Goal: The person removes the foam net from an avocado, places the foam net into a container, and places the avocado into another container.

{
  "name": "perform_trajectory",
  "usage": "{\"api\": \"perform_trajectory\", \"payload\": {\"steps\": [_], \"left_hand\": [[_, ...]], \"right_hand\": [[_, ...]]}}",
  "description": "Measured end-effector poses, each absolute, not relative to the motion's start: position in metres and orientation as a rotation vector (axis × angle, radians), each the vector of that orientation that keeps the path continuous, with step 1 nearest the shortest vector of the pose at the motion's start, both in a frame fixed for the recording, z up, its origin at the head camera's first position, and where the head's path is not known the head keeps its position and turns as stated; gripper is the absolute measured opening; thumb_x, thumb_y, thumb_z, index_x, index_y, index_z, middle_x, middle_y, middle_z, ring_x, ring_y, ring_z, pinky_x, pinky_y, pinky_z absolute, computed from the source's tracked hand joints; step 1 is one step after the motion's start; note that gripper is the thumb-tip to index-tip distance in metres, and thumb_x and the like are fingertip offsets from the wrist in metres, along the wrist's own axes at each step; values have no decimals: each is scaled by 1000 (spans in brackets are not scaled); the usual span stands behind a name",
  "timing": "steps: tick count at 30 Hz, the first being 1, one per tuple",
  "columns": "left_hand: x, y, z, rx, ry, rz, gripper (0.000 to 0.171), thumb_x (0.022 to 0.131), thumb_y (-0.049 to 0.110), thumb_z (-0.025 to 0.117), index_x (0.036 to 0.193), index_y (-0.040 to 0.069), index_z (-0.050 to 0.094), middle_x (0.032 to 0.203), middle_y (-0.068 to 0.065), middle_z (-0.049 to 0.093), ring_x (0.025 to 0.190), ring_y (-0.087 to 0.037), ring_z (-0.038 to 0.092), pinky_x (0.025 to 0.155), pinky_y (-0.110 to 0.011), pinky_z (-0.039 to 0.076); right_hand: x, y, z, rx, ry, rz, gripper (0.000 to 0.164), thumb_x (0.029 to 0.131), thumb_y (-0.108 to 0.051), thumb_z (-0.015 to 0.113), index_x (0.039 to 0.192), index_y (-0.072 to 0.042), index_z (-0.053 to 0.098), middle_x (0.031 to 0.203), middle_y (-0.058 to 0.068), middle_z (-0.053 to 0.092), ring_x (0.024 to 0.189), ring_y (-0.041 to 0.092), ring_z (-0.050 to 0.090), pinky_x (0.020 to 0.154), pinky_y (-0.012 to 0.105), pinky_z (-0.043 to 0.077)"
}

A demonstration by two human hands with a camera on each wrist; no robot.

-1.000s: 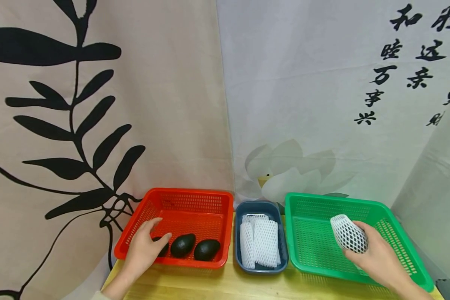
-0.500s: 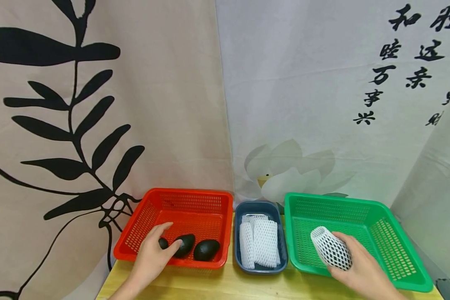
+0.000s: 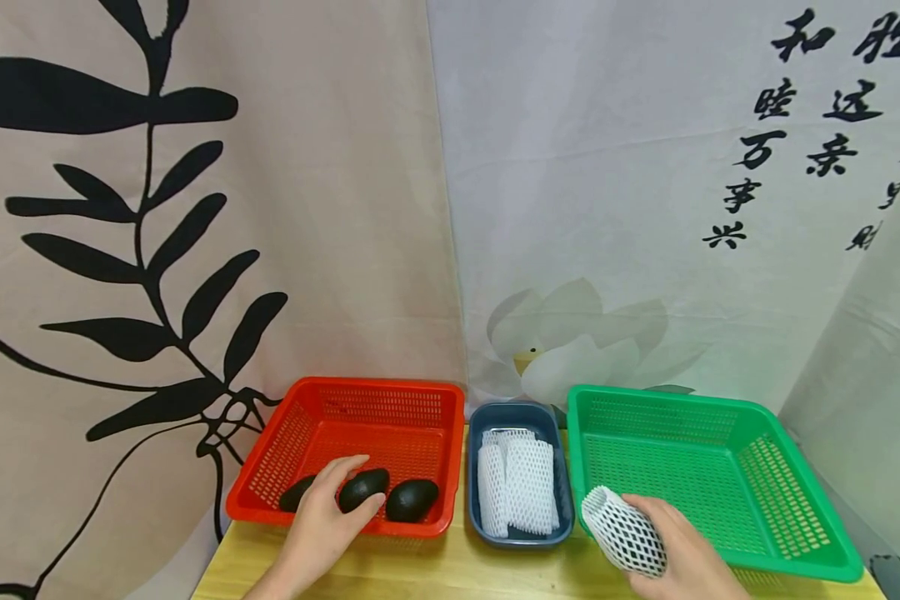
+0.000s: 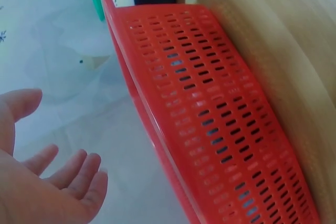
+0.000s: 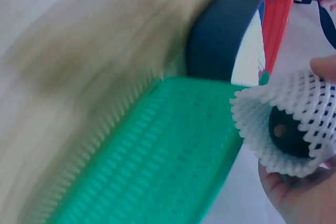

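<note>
My right hand (image 3: pixel 678 546) grips a dark avocado (image 5: pixel 287 132) wrapped in a white foam net sleeve (image 3: pixel 621 529), over the front left corner of the green basket (image 3: pixel 783 567). One end of the sleeve gapes, and the avocado shows inside it in the right wrist view. My left hand (image 3: pixel 326 521) is over the front rim of the red basket (image 3: pixel 390 385), thumb and fingers spread apart and holding nothing. Behind its fingers lies the middle avocado (image 3: pixel 363 488). Another avocado (image 3: pixel 414 500) lies to the right, and a third avocado (image 3: pixel 295 493), partly covered by the hand, to the left.
Between the two baskets stands a dark blue tub (image 3: pixel 521 543) with several white foam net sleeves (image 3: pixel 531 483) in it. All three containers stand on a wooden table (image 3: pixel 450 575). A printed curtain (image 3: pixel 345 208) hangs close behind them.
My right hand has carried the sleeved avocado left and toward the front, from over the green basket to its front left corner. My left hand has shifted right, from the left avocado to the middle one.
</note>
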State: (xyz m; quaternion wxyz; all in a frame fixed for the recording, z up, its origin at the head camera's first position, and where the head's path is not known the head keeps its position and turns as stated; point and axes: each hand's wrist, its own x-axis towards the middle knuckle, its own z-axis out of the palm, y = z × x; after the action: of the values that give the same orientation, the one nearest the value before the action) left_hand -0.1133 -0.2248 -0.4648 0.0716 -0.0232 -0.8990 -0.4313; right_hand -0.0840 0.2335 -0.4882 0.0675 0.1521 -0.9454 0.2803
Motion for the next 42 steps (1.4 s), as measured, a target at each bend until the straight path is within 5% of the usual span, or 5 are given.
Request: {"api": "perform_trajectory", "payload": {"steps": [4,12,27,36,42], "left_hand": [[-109,-218,-465,-83,-2699,-1339,56,72,54,74,122,37,55,121,12,54,109,-14,51,87,-41,47],[-99,-203,-470,-176,-2658,-1329,52,74,43,78,120,38,56,120,17,53,107,-9,51,87,-40,46],[-74,-165,-491,-425,-2683,-1375,51,76,39,77,122,33,57,124,17,51,113,-9,49,92,-38,46],[-64,-142,-507,-430,-2827,-1456,46,78,41,74,121,33,59,125,9,53,113,-18,50,94,-46,44],[-69,-135,-537,-769,-2675,-1330,43,80,35,74,118,20,62,116,2,59,104,-13,54,84,-32,48]], "right_hand": [[-81,226,-496,605,-2787,736,82,54,-26,89,126,-8,53,113,-3,56,96,15,54,71,35,50],[-74,213,-517,732,-2758,637,87,60,-68,75,124,-12,54,115,-3,57,101,21,56,74,39,51],[-69,196,-558,877,-2696,673,63,74,-53,73,115,-7,60,104,-1,62,95,12,56,73,31,50],[-60,181,-596,717,-2532,656,62,62,-53,82,112,-20,64,103,-16,62,91,8,58,69,30,51],[-60,175,-612,737,-2434,672,59,56,-37,87,108,-20,65,100,-15,63,89,8,58,81,16,42]]}}
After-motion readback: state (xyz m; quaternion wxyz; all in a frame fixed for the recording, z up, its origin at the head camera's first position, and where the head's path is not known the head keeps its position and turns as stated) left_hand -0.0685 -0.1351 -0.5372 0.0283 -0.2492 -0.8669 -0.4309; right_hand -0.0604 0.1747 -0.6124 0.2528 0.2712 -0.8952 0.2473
